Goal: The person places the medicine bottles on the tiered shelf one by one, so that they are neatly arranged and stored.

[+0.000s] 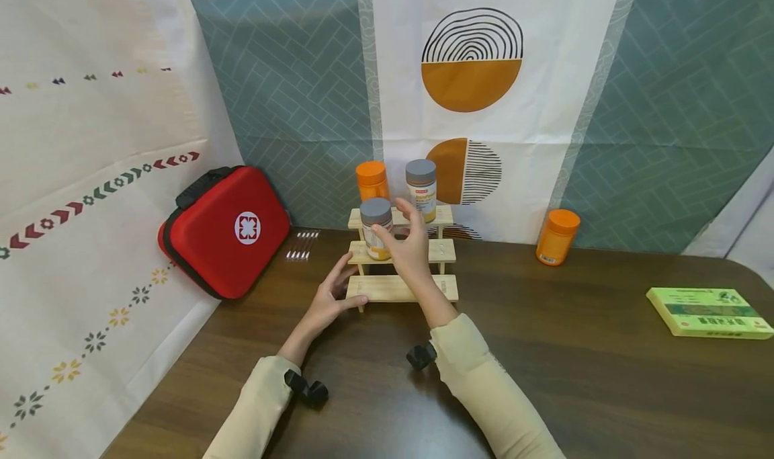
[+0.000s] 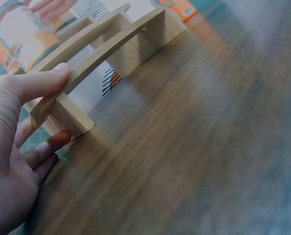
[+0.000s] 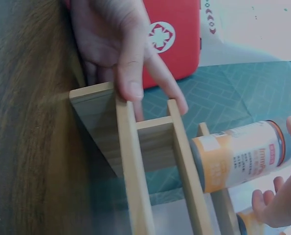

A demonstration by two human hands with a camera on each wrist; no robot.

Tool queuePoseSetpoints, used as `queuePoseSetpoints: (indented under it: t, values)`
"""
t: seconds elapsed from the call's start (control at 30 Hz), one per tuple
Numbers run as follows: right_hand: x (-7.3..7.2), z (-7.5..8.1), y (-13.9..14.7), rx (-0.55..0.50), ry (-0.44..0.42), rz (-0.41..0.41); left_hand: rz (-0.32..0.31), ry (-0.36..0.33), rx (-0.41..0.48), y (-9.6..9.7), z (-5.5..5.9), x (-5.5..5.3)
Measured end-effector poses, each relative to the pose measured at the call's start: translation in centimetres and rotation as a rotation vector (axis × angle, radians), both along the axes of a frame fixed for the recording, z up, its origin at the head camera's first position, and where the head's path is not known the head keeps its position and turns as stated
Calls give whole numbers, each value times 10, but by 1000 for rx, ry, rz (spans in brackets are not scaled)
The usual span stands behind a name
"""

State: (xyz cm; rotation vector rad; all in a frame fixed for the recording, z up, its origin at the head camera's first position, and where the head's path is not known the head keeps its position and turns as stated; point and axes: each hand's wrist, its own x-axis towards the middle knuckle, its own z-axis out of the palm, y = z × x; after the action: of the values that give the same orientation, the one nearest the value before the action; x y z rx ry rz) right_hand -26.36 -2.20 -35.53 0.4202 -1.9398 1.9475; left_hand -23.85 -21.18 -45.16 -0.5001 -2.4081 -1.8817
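Leftmost, a red first-aid case (image 1: 226,230) is leaning against the patterned cloth, with a small row of cotton swabs (image 1: 302,245) lying on the dark wooden table (image 1: 605,378) just beside it. Next, the left hand (image 1: 329,298) is bracing the left end of the stepped wooden rack (image 1: 402,287): the thumb is pressing on the lowest step's top edge while the fingers are spreading against the side panel, nearly straight, gripping nothing. That steadying looks worth keeping firm, since the light rack would likely be sliding on the smooth table otherwise. Moving right, the right hand (image 1: 406,244) is curling its fingers around the grey-lidded bottle (image 1: 376,229), which is sitting on or just above the middle step at its left end; whether its base is fully resting there is hard to tell. Seating it well calls, in my judgement, for keeping it upright, lowering it flat, and leaving room from the step's front edge. Behind it, an orange-lidded bottle (image 1: 371,180) and a second grey-lidded bottle (image 1: 421,190) are standing on the top step, close enough that the knuckles could be nudging them. Further right, a lone orange bottle (image 1: 557,237) is standing on the table, and a green box (image 1: 709,311) is lying flat near the far edge.
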Motion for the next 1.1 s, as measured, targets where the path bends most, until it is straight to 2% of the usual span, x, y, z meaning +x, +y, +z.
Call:
queuePoseSetpoints:
  t: [0.23, 0.6, 0.83, 1.1]
  values:
    - [5, 7, 12, -61, -44, -23, 0, -9, -6, 1, 1, 0]
    - [7, 7, 36, -56, 47, -153, 7, -14, 7, 0, 1, 0]
    - [6, 5, 71, 9, 76, -233, 3, -9, -7, 1, -1, -3]
    - [-5, 0, 119, 7, 82, -347, 17, -25, -18, -1, -1, -2]
